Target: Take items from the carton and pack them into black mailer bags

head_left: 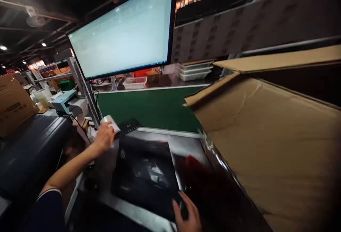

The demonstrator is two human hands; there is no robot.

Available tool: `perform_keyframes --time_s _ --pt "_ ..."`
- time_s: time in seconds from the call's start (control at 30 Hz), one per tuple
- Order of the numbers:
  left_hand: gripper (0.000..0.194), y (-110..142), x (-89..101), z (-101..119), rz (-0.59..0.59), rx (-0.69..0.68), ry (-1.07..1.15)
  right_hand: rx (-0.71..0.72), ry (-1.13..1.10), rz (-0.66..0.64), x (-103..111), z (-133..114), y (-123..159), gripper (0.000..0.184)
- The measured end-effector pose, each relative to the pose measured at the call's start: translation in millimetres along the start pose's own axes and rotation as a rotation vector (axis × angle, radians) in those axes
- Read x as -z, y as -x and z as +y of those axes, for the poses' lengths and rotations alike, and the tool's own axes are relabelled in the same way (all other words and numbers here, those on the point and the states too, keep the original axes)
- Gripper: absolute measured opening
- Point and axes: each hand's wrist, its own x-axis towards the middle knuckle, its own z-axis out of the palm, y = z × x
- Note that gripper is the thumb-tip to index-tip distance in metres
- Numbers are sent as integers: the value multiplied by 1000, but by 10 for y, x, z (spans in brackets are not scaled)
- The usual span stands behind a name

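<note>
My left hand (105, 138) reaches out over the far left end of the bench. Its fingers are closed on a small white object (111, 123), perhaps a label or a small device; blur hides its exact kind. A black plastic bag (146, 175) lies flat in front of me, with shiny creases and a pale patch on its upper side. At the bag's near right corner is my right hand (188, 213), thumb and fingers curved around something dark that I cannot make out. Beyond the bag, near the left hand, rests a flat black item, possibly a keyboard (130, 127).
A large open cardboard box (271, 139) fills the right side. Above the bench hangs a lit monitor (125, 29). Behind runs a green belt or panel (149, 106), with stacked white trays (195, 71) beyond. A black plastic roll (34, 150) and a blue-grey printer (65, 100) stand left.
</note>
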Motion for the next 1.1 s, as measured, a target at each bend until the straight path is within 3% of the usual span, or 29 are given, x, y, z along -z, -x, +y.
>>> perform_keyframes --time_s 0.07,0.17,0.27,0.37,0.47,0.53,0.67,0.77,0.9,1.0,1.1 --pt "10 500 -183 478 -130 -79 418 -164 -173 -170 -162 -160 11 61" --pt "18 1122 -403 912 -277 133 969 -365 -486 -500 -277 -415 52 68" --pt "28 1510 -734 991 -308 489 1234 -494 -537 -523 -266 -517 156 58" --pt "30 1705 -1201 911 -324 691 1281 -550 -419 -458 -237 -427 219 55" --pt "23 1667 -1693 801 -321 805 1190 -513 -153 -451 -329 -245 42 57" --pt "16 1465 -1999 716 -339 824 1041 -467 145 -470 -503 -146 -240 55" --pt "20 777 -2509 540 -368 604 486 -407 553 -470 -996 -56 -968 44" --pt "27 392 -2768 465 -392 511 317 -441 699 -452 -1258 -19 -1361 36" --pt "27 409 -2975 440 -403 463 263 -445 872 -447 -1300 57 -1443 42" --pt "42 581 -3088 470 -361 360 185 -135 986 -399 -1301 122 -1335 51" --pt "54 666 -3168 528 -434 60 189 234 967 -551 -1421 220 -1237 54"
